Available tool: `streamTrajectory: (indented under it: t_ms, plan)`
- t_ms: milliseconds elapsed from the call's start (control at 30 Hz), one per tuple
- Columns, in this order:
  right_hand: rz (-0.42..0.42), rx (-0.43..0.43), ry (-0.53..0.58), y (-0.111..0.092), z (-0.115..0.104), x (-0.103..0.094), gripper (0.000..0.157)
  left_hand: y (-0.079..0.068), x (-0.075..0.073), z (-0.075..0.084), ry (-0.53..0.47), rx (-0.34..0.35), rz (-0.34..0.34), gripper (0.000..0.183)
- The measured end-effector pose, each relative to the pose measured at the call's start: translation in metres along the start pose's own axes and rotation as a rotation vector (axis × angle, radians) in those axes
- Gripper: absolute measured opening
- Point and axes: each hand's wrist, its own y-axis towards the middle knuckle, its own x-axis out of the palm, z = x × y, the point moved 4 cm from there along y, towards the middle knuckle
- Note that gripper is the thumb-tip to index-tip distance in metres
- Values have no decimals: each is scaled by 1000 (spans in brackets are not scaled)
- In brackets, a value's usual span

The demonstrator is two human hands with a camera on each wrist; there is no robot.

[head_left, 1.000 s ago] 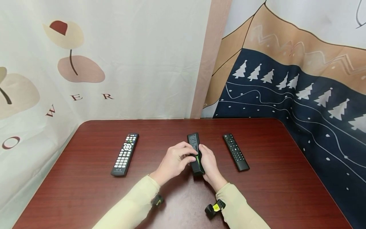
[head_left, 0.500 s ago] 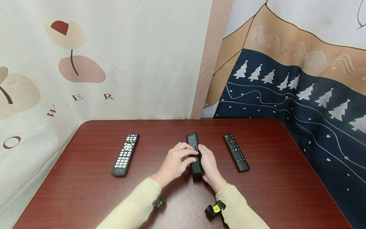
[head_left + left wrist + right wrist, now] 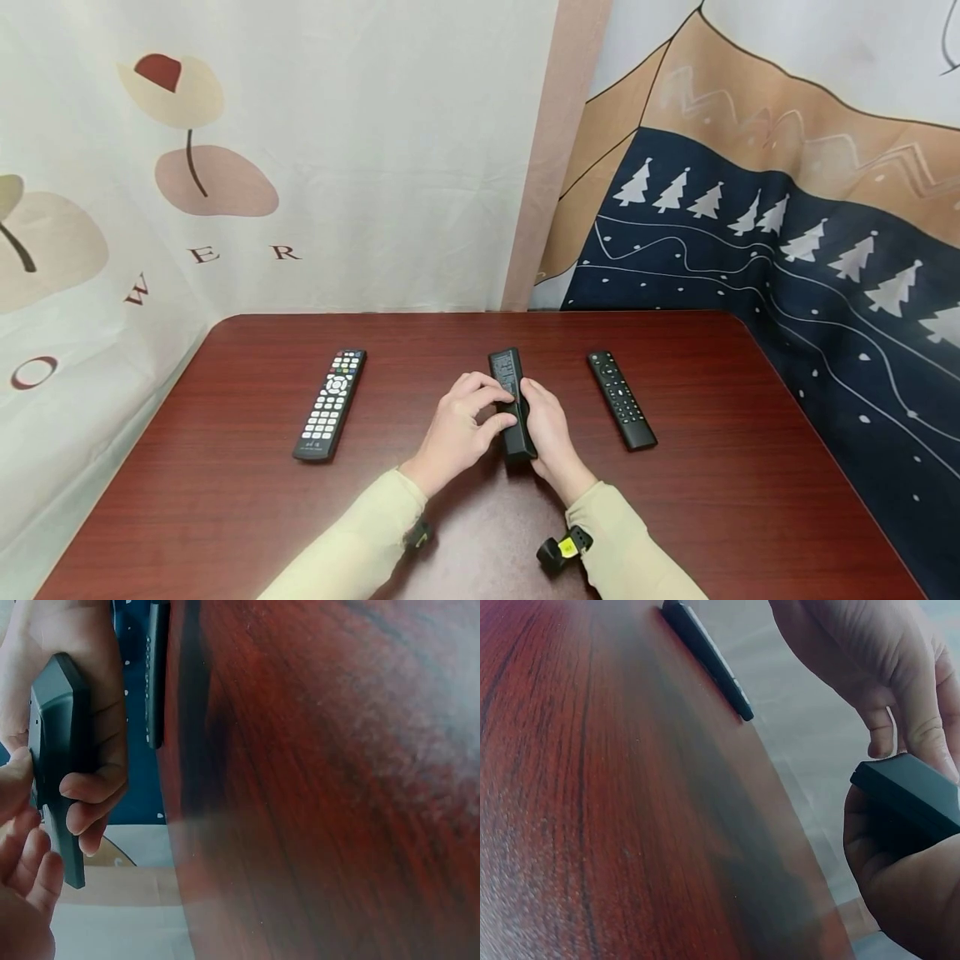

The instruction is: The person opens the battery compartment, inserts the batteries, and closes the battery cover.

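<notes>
My right hand grips a black remote control, its back turned up and its label at the far end. In the left wrist view, the fingers of that hand wrap round the black remote. My left hand reaches over from the left, thumb and fingertips touching the middle of the remote's back, a small gap between them. The left thumb presses the back in the left wrist view. The right wrist view shows the remote's near end in the right palm, the left fingers above it.
A larger black remote with white buttons lies on the left of the reddish-brown table. On the right lies a slim black remote. Printed curtains hang behind the table's far edge.
A bright green strip on the remote's back near the left fingertips shows one second ago, then fades from view. The left fingertips have shifted slightly; the right hand stays in place.
</notes>
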Motion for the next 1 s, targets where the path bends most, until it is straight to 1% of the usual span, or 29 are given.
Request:
streamTrajectory:
  t_ms: [67,167,267,600,700,800,1000]
  plan:
    - [0,1,-3,0,0,0,47,-1,0,0,11,-2,25,20]
    - [7,9,-10,0,0,-1,47,-1,1,1,26,10,43,19]
    - [7,16,-14,0,-1,-1,47,-2,1,2,27,22,45,19]
    - [-27,-15,-22,-1,-6,-1,45,-5,3,2,51,52,27,21]
    - [-42,-17,-26,-1,-6,-2,45,-5,3,2,57,49,11,23]
    - [-55,-18,-31,-1,-7,-4,45,-6,4,2,71,45,-19,25]
    - [-50,-41,-51,0,-8,-10,43,-7,1,1,111,46,-74,30]
